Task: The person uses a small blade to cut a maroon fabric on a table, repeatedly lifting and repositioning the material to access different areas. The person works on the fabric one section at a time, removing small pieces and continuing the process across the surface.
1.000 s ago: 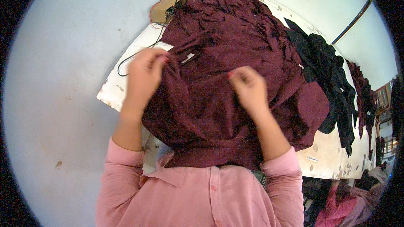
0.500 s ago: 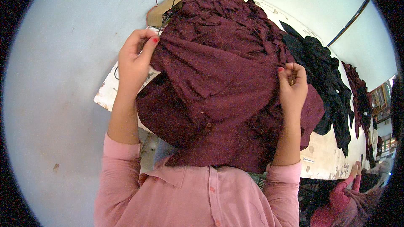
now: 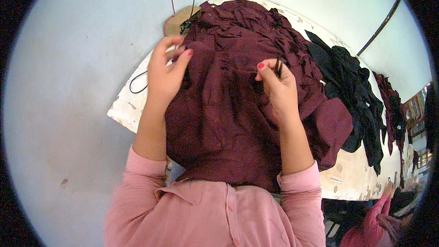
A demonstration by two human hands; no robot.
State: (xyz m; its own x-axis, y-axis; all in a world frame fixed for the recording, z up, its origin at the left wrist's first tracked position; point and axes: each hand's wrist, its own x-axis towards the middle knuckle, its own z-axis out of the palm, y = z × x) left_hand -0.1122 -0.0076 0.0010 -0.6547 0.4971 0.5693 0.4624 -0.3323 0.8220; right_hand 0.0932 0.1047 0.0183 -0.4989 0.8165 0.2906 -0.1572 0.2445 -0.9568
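A large maroon garment [image 3: 215,123] drapes over the table's near edge and down against my front. At its upper left, my left hand [image 3: 165,71] is curled, with a bit of the cloth showing between thumb and fingers; the fingertips are slightly blurred. Over the middle of the garment, my right hand [image 3: 280,91] is closed with thumb and forefinger pinched at the cloth. A small dark two-pronged tool [image 3: 278,67] sticks up from that hand; its exact kind is too small to make out. Between the hands the fabric lies slack and creased.
More bunched maroon cloth [image 3: 256,18] lies behind the garment on the white, chipped table [image 3: 123,110]. A brown box with wires [image 3: 176,25] stands by the wall at left. Black garments [image 3: 352,91] lie to the right. Another person [image 3: 377,222] in pink is at lower right.
My right hand has moved left and slightly up, and my left hand has come to the right. The cloth stretched between them has gone slack.
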